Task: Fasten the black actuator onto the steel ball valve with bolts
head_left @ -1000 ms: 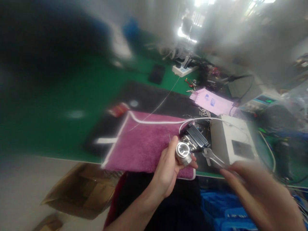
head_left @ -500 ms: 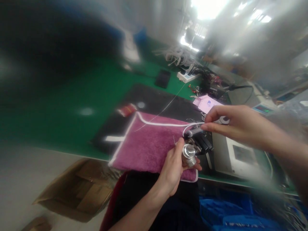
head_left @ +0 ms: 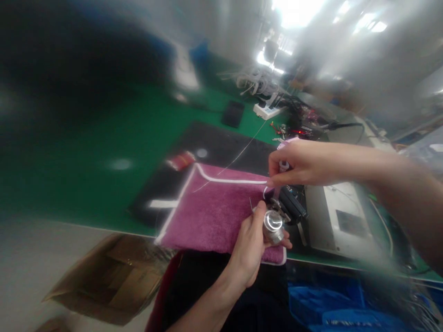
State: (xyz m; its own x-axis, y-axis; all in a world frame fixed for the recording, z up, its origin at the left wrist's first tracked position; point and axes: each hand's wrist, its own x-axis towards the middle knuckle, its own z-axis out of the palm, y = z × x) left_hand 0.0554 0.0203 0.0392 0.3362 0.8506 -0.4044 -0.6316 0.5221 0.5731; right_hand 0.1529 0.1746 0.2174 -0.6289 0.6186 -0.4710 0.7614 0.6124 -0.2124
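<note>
Steel wrench (head_left: 284,164) is hiding almost wholly inside the pinching right hand (head_left: 299,163), axis unclear. Left hand (head_left: 251,246) fingers are gripping the metal cylinder (head_left: 272,224), face pointing up.

We see our left hand (head_left: 249,249) and right hand (head_left: 301,163) bare, no gloves, rings or watch. Both forearms are bare too, with no sleeve in view. Below them our lap is in dark clothing (head_left: 221,295), a red edge (head_left: 162,295) beside it.
</note>
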